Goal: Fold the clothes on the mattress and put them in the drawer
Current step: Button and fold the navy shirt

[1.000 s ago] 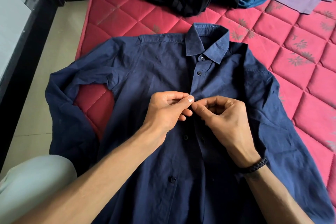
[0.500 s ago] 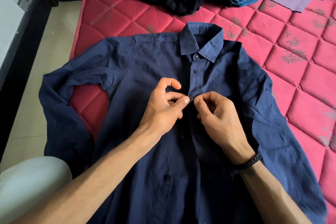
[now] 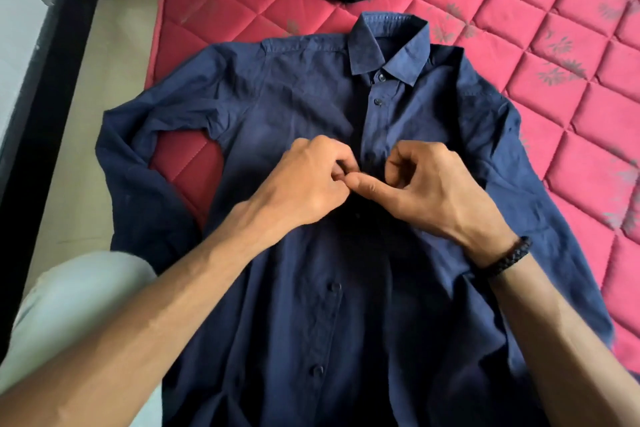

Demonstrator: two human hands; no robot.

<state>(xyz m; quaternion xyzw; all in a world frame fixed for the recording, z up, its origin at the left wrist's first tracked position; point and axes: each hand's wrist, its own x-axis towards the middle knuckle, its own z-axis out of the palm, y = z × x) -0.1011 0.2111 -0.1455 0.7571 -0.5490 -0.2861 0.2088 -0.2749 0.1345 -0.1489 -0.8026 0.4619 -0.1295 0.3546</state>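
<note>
Head view: the left hand and right hand meet at the front placket of a navy shirt, fingers curled and pinching the fabric edge, the right thumb pointing left against the left fingertips. No writing or label is readable. Buttoned at the collar, the shirt lies flat, face up, on the red quilted mattress, sleeves spread, collar far. A black braided bracelet circles the right wrist.
</note>
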